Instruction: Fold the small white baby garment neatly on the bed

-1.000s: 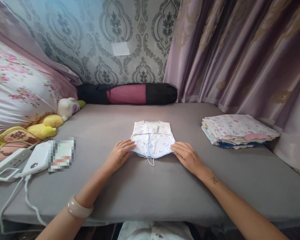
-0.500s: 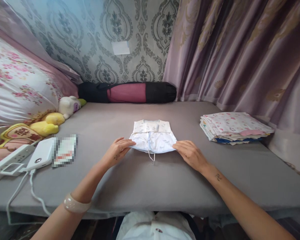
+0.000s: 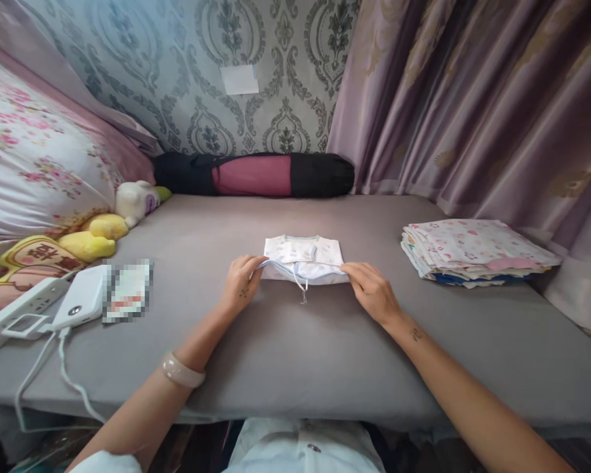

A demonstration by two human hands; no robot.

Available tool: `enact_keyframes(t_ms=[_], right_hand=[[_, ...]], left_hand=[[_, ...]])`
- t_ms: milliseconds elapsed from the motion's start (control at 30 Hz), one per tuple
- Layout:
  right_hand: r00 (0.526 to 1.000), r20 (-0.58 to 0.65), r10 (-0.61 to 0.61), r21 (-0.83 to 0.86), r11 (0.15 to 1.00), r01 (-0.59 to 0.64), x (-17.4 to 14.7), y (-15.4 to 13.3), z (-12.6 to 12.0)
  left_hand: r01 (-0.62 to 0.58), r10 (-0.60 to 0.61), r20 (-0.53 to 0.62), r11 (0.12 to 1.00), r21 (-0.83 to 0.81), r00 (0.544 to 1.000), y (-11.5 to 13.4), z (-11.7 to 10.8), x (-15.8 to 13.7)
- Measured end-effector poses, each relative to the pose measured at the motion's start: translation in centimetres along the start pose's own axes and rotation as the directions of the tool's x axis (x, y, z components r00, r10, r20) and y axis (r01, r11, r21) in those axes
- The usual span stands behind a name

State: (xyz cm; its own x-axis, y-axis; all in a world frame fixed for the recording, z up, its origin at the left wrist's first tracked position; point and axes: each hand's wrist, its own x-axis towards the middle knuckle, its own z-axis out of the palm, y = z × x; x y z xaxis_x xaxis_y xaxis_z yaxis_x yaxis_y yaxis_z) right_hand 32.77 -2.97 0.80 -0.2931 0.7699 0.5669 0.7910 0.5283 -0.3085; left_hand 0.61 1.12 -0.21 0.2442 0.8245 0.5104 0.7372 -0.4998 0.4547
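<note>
Item: small white baby garment with pale blue trim and a dangling tie string (image 3: 303, 261), being kept folded at the middle of the grey bed surface (image 3: 295, 355), directly between the two hands. Its near edge is being lifted off the bed and doubled toward the collar; the string is hanging from that edge.

Left hand (image 3: 241, 284): being held at the garment's left near corner, fingers curled and pinched closed on the raised hem. A pale bangle (image 3: 181, 371) is being worn on this wrist.

Right hand (image 3: 373, 291): being held at the right near corner, fingers closed on the hem in the same manner.

Nearby: a stack of folded printed cloths (image 3: 475, 251) is being kept well apart on the right; a white power bank with cable (image 3: 81, 304) is lying on the left.
</note>
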Motion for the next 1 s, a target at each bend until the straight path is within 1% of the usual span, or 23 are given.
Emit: enact_keyframes(t_ms=[200,400,533,667,800,1000], right_hand=[[0.99,-0.11,0.088,0.002,0.996,-0.088,2.3,0.7,1.9],[0.974,-0.142,0.174,-0.064,0.981,-0.185,4.2,1.5,3.5],[0.967,-0.138,0.214,-0.111,0.967,-0.229,5.5,2.1,4.4],[0.958,-0.085,0.272,-0.16,0.946,-0.283,6.7,2.9,5.3],[0.945,0.019,0.327,-0.239,0.919,-0.314,7.6,4.0,6.3],[0.904,0.124,0.408,-0.317,0.88,-0.354,8.4,5.1,7.5]], left_hand=[[0.061,-0.055,-0.087,0.996,0.071,0.995,-0.5,1.5,1.9],[0.137,-0.128,-0.089,0.985,0.104,0.988,-1.2,2.9,3.8],[0.184,-0.173,-0.08,0.971,0.15,0.982,-1.6,3.7,5.1],[0.211,-0.206,-0.045,0.959,0.191,0.978,-2.5,4.7,6.5],[0.247,-0.252,-0.008,0.941,0.231,0.968,-3.6,5.9,7.5],[0.271,-0.302,0.063,0.916,0.295,0.951,-4.4,7.1,8.4]])
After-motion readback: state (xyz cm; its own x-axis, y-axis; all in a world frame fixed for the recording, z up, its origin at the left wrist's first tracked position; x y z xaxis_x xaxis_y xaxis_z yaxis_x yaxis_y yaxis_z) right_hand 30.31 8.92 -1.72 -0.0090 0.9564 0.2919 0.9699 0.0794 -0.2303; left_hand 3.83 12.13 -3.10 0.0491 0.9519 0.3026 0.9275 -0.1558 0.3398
